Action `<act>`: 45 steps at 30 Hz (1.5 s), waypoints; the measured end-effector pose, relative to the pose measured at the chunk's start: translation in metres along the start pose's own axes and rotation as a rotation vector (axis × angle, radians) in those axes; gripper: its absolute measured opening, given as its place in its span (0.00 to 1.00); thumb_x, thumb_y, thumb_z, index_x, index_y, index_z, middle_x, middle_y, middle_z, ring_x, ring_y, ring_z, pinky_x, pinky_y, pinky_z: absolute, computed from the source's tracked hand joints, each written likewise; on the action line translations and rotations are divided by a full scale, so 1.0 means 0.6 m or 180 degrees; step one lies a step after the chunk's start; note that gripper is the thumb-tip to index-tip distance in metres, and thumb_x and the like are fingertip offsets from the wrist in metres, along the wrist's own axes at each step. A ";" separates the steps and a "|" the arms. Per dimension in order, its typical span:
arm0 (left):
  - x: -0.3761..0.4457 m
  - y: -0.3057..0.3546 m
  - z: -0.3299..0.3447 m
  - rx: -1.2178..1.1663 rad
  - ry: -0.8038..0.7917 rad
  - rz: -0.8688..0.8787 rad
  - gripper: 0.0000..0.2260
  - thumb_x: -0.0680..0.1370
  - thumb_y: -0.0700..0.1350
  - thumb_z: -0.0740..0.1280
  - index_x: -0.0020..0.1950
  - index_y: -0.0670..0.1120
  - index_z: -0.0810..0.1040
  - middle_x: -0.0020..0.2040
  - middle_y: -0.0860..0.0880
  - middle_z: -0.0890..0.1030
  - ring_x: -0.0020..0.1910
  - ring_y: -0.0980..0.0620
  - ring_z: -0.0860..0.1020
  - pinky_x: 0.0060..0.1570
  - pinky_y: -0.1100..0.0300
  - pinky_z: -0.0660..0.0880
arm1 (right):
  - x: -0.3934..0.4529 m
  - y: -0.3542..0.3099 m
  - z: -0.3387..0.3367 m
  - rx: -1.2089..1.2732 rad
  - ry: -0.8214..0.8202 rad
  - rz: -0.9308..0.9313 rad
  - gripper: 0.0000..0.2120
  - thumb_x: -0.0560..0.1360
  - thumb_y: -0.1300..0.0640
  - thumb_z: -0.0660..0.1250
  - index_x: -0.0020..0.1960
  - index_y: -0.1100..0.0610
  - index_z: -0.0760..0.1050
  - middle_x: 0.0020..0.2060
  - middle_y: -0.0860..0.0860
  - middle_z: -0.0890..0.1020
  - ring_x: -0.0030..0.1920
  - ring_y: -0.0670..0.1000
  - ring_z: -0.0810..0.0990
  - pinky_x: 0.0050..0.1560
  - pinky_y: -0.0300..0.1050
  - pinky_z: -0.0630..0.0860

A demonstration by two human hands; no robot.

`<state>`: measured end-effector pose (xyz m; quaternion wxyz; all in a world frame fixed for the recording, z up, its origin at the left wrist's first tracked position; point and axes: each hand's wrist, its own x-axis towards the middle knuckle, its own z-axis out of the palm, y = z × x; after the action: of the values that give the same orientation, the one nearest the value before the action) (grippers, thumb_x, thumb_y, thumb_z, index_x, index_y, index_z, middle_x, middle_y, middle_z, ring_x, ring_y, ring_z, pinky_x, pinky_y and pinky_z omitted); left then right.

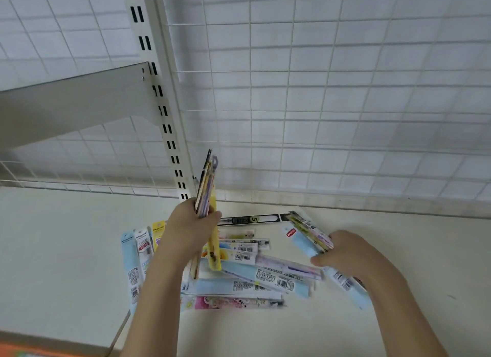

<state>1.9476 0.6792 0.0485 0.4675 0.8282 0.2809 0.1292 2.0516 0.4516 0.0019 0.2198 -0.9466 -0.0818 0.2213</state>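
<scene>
My left hand (190, 227) grips an upright bundle of long pen packets (206, 183), yellow and purple, their tops standing up against the wire grid. My right hand (345, 253) holds a few more packets (309, 230), pale blue and purple, low over the shelf and pointing up-left. Between and below both hands a loose pile of pen packets (255, 274) lies flat on the cream shelf (66, 250), several with barcodes facing up. A pink packet (233, 302) lies nearest to me.
A white wire grid panel (318, 104) forms the back wall. A slotted metal upright (164, 112) runs down to the shelf, with a grey bracket (74, 101) jutting left. Three packets (138, 253) lie side by side left of my left forearm. An orange edge (24, 350) shows bottom left.
</scene>
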 end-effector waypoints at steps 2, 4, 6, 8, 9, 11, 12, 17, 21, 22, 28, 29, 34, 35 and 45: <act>-0.001 0.000 0.003 -0.0358 -0.0093 -0.0002 0.03 0.77 0.39 0.63 0.43 0.44 0.72 0.38 0.44 0.79 0.31 0.52 0.77 0.28 0.63 0.67 | -0.005 -0.004 0.002 -0.0081 0.0092 -0.0070 0.09 0.71 0.53 0.68 0.46 0.57 0.73 0.37 0.50 0.75 0.36 0.50 0.75 0.36 0.42 0.69; -0.004 0.001 0.006 -0.0685 -0.0094 0.0074 0.05 0.77 0.38 0.63 0.49 0.47 0.71 0.42 0.47 0.81 0.31 0.57 0.81 0.28 0.65 0.70 | -0.013 -0.006 0.003 0.0040 0.0311 -0.0196 0.06 0.73 0.55 0.64 0.41 0.57 0.69 0.35 0.50 0.74 0.34 0.50 0.73 0.33 0.42 0.66; -0.007 0.001 0.009 -0.0913 -0.0044 0.0245 0.11 0.77 0.37 0.64 0.56 0.49 0.70 0.41 0.50 0.81 0.28 0.60 0.80 0.30 0.64 0.73 | -0.024 -0.010 -0.003 0.0369 0.0500 -0.0361 0.05 0.74 0.57 0.61 0.45 0.59 0.70 0.38 0.51 0.77 0.32 0.47 0.74 0.32 0.41 0.67; -0.015 0.008 0.015 -0.1096 -0.0006 0.0271 0.12 0.76 0.37 0.66 0.57 0.48 0.72 0.41 0.50 0.81 0.28 0.60 0.81 0.28 0.66 0.74 | -0.040 -0.015 -0.017 0.0649 0.0608 -0.0497 0.05 0.75 0.58 0.60 0.50 0.57 0.70 0.42 0.51 0.81 0.33 0.40 0.76 0.31 0.40 0.69; -0.020 0.012 0.018 -0.1115 0.0035 0.0238 0.10 0.76 0.38 0.67 0.56 0.47 0.74 0.40 0.50 0.82 0.28 0.60 0.81 0.26 0.68 0.73 | -0.045 -0.016 -0.025 0.0769 0.0675 -0.0572 0.06 0.75 0.58 0.61 0.52 0.56 0.69 0.42 0.51 0.81 0.34 0.40 0.76 0.31 0.40 0.69; -0.032 0.022 0.028 -0.1076 0.0145 0.0184 0.06 0.75 0.41 0.69 0.51 0.45 0.78 0.37 0.49 0.82 0.31 0.58 0.79 0.28 0.65 0.71 | -0.052 -0.014 -0.038 0.0944 0.0862 -0.0723 0.07 0.75 0.58 0.61 0.52 0.54 0.68 0.41 0.50 0.82 0.36 0.43 0.77 0.31 0.40 0.68; -0.038 0.027 0.034 -0.1092 0.0194 0.0213 0.05 0.75 0.43 0.69 0.49 0.44 0.79 0.36 0.49 0.81 0.32 0.56 0.78 0.30 0.64 0.70 | -0.053 -0.010 -0.043 0.1033 0.0996 -0.0803 0.06 0.75 0.59 0.61 0.52 0.54 0.69 0.40 0.50 0.82 0.37 0.46 0.78 0.30 0.40 0.68; -0.069 0.070 0.084 -0.1363 0.0331 0.0417 0.11 0.73 0.44 0.71 0.42 0.37 0.75 0.32 0.47 0.77 0.31 0.56 0.79 0.33 0.61 0.71 | -0.052 0.040 -0.079 0.1413 0.1760 -0.1228 0.09 0.75 0.59 0.65 0.39 0.56 0.66 0.29 0.49 0.70 0.30 0.51 0.69 0.31 0.42 0.66; -0.111 0.116 0.164 -0.1476 0.0454 0.0457 0.13 0.74 0.48 0.69 0.44 0.37 0.74 0.34 0.47 0.77 0.28 0.62 0.77 0.31 0.66 0.71 | -0.057 0.120 -0.126 0.1595 0.2099 -0.1385 0.10 0.76 0.53 0.66 0.44 0.58 0.69 0.31 0.52 0.74 0.32 0.52 0.72 0.32 0.42 0.68; -0.123 0.128 0.191 -0.1539 0.0508 0.0429 0.13 0.74 0.49 0.69 0.44 0.39 0.75 0.35 0.48 0.77 0.29 0.61 0.77 0.30 0.66 0.71 | -0.059 0.148 -0.140 0.1634 0.2119 -0.1403 0.10 0.76 0.52 0.66 0.45 0.59 0.69 0.33 0.54 0.76 0.33 0.54 0.74 0.33 0.44 0.69; -0.205 0.222 0.375 -0.1702 0.0570 0.0409 0.10 0.75 0.50 0.67 0.41 0.44 0.73 0.35 0.50 0.76 0.30 0.60 0.76 0.31 0.65 0.68 | -0.072 0.340 -0.236 0.1740 0.2219 -0.1295 0.11 0.77 0.51 0.65 0.46 0.59 0.69 0.41 0.61 0.80 0.46 0.61 0.80 0.36 0.43 0.72; -0.219 0.240 0.403 -0.1659 0.0521 0.0428 0.10 0.75 0.49 0.68 0.41 0.43 0.74 0.35 0.50 0.76 0.31 0.60 0.76 0.31 0.66 0.69 | -0.075 0.368 -0.252 0.1738 0.2208 -0.1260 0.11 0.76 0.51 0.65 0.45 0.58 0.69 0.40 0.61 0.80 0.45 0.61 0.80 0.37 0.46 0.74; -0.286 0.322 0.522 -0.1489 0.0111 0.0567 0.11 0.75 0.48 0.68 0.43 0.40 0.75 0.35 0.46 0.77 0.31 0.58 0.77 0.28 0.71 0.71 | -0.088 0.493 -0.335 0.1527 0.2167 -0.0942 0.10 0.76 0.52 0.66 0.43 0.58 0.69 0.37 0.60 0.78 0.41 0.62 0.81 0.39 0.54 0.77; -0.293 0.334 0.544 -0.1447 -0.0061 0.0514 0.11 0.75 0.49 0.68 0.43 0.41 0.76 0.33 0.47 0.77 0.29 0.59 0.77 0.31 0.67 0.72 | -0.091 0.517 -0.352 0.1453 0.2130 -0.0856 0.10 0.75 0.53 0.66 0.44 0.59 0.70 0.36 0.59 0.77 0.40 0.61 0.81 0.40 0.55 0.78; -0.330 0.452 0.775 -0.1647 -0.1713 -0.0333 0.08 0.74 0.43 0.70 0.38 0.43 0.73 0.31 0.44 0.79 0.29 0.48 0.80 0.37 0.55 0.82 | -0.110 0.689 -0.491 0.1402 0.1103 0.0245 0.11 0.75 0.54 0.66 0.49 0.61 0.68 0.46 0.58 0.73 0.46 0.52 0.71 0.53 0.50 0.72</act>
<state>2.1027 0.1268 0.0416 0.7242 0.6716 0.1481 -0.0504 2.1506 -0.0449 0.0775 0.4223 -0.9022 0.0430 0.0768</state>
